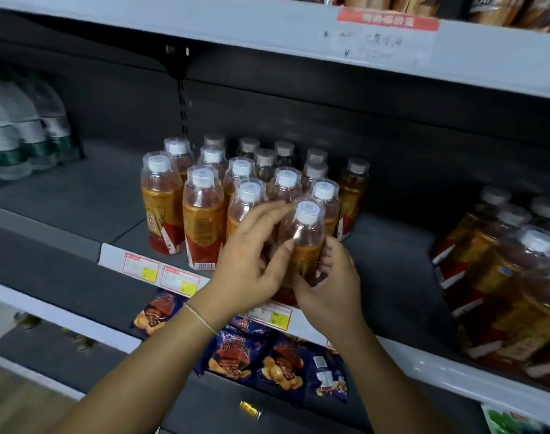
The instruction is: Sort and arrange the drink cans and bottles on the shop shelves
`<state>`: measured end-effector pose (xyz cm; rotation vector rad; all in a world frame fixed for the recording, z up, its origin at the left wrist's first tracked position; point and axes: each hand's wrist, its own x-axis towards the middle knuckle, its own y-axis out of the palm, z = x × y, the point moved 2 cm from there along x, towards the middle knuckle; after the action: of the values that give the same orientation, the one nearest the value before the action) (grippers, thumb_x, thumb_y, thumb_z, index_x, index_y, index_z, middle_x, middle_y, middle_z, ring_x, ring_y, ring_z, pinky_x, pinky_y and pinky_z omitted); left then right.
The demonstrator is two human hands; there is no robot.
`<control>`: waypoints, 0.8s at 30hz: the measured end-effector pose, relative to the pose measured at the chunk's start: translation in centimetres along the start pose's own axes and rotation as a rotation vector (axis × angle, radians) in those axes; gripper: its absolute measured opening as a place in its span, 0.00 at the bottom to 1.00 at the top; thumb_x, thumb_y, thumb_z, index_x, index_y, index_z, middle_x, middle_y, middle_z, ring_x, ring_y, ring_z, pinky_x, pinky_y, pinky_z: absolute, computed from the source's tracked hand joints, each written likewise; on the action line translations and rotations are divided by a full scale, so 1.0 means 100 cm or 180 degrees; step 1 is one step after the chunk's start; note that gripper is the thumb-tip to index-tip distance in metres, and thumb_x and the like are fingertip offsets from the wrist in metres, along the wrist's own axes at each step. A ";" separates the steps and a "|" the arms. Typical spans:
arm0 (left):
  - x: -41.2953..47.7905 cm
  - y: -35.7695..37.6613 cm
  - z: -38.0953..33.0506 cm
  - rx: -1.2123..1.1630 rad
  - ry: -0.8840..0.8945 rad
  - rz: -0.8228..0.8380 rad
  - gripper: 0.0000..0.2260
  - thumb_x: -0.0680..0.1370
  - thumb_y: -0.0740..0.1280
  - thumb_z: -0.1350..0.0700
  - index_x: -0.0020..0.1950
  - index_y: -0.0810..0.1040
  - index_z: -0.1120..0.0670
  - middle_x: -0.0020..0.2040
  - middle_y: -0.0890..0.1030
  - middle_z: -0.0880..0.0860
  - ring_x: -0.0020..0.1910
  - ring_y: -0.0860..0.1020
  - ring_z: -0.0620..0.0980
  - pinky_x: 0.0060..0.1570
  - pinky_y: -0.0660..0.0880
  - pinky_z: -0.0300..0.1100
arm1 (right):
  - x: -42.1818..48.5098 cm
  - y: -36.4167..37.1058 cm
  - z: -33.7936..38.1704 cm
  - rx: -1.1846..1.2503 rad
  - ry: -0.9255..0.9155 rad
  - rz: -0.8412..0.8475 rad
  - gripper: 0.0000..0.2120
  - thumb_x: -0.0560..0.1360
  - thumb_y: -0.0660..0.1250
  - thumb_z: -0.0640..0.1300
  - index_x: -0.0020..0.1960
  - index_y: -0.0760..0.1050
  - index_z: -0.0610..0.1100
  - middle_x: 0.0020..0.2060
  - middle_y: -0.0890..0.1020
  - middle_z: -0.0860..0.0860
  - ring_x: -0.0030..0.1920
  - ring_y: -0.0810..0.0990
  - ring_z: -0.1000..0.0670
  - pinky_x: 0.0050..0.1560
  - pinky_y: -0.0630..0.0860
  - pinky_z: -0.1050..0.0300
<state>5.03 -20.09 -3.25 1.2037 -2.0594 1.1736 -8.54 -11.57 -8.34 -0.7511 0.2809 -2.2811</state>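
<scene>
Several clear bottles of amber drink with white caps and orange-red labels stand in a cluster (204,195) on the dark grey shelf (392,270). At the front right of the cluster stands one more such bottle (308,236), upright near the shelf's front edge. My left hand (251,264) holds its left side, thumb on its front and fingers reaching behind its shoulder. My right hand (330,283) grips its lower body from the right. A second group of the same bottles (511,277) stands blurred at the far right.
Large water bottles (20,130) stand at the shelf's far left. Price tags (161,274) line the shelf's front edge. Blue snack bags (267,358) lie on the shelf below, with a small gold can (250,409) beneath them. An upper shelf (267,29) overhangs.
</scene>
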 end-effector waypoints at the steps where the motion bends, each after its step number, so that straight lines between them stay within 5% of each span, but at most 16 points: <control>1: -0.004 0.002 0.001 -0.0027 -0.0044 -0.0048 0.20 0.79 0.66 0.58 0.70 0.72 0.58 0.66 0.74 0.51 0.61 0.73 0.41 0.59 0.72 0.35 | -0.002 -0.002 -0.002 0.0028 -0.0014 -0.0034 0.33 0.64 0.75 0.59 0.66 0.68 0.62 0.60 0.74 0.62 0.59 0.76 0.59 0.59 0.79 0.53; 7: -0.020 0.037 0.004 -0.0606 -0.0921 0.0351 0.24 0.76 0.71 0.62 0.68 0.71 0.45 0.56 0.80 0.49 0.44 0.79 0.44 0.49 0.77 0.36 | -0.009 -0.047 -0.017 0.0067 0.0092 -0.0262 0.33 0.61 0.76 0.60 0.61 0.65 0.73 0.60 0.73 0.65 0.58 0.74 0.66 0.53 0.73 0.70; 12: -0.008 0.099 -0.013 -0.0459 -0.0753 0.1843 0.30 0.74 0.75 0.51 0.74 0.67 0.45 0.67 0.75 0.40 0.64 0.72 0.34 0.64 0.69 0.31 | -0.005 -0.100 -0.044 0.0004 0.0318 -0.0329 0.33 0.64 0.81 0.51 0.62 0.68 0.65 0.59 0.75 0.59 0.57 0.75 0.64 0.56 0.73 0.65; 17: 0.002 0.160 -0.027 -0.0299 -0.1004 0.1877 0.34 0.74 0.74 0.55 0.75 0.60 0.46 0.64 0.78 0.44 0.61 0.76 0.41 0.62 0.75 0.43 | 0.002 -0.133 -0.078 0.0116 0.0462 -0.0367 0.33 0.65 0.80 0.52 0.65 0.69 0.62 0.59 0.76 0.57 0.56 0.76 0.63 0.58 0.76 0.60; 20: 0.008 0.180 -0.028 -0.0272 -0.1136 0.1689 0.32 0.72 0.74 0.56 0.73 0.64 0.46 0.61 0.79 0.44 0.59 0.77 0.42 0.61 0.75 0.45 | 0.010 -0.140 -0.091 0.0189 0.0452 -0.0295 0.32 0.66 0.77 0.54 0.64 0.67 0.70 0.61 0.75 0.57 0.58 0.75 0.65 0.57 0.74 0.64; 24: 0.025 0.198 -0.024 -0.0187 -0.1075 0.1677 0.34 0.72 0.74 0.58 0.75 0.63 0.50 0.62 0.79 0.48 0.61 0.78 0.46 0.61 0.75 0.46 | 0.028 -0.142 -0.099 0.0205 0.0593 -0.0237 0.35 0.68 0.76 0.55 0.70 0.65 0.63 0.63 0.75 0.55 0.62 0.76 0.56 0.63 0.76 0.50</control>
<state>-13.38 -14.31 -8.80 0.9006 -2.7616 1.1746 -23.98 -3.35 -9.51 -0.5247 0.2678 -2.4229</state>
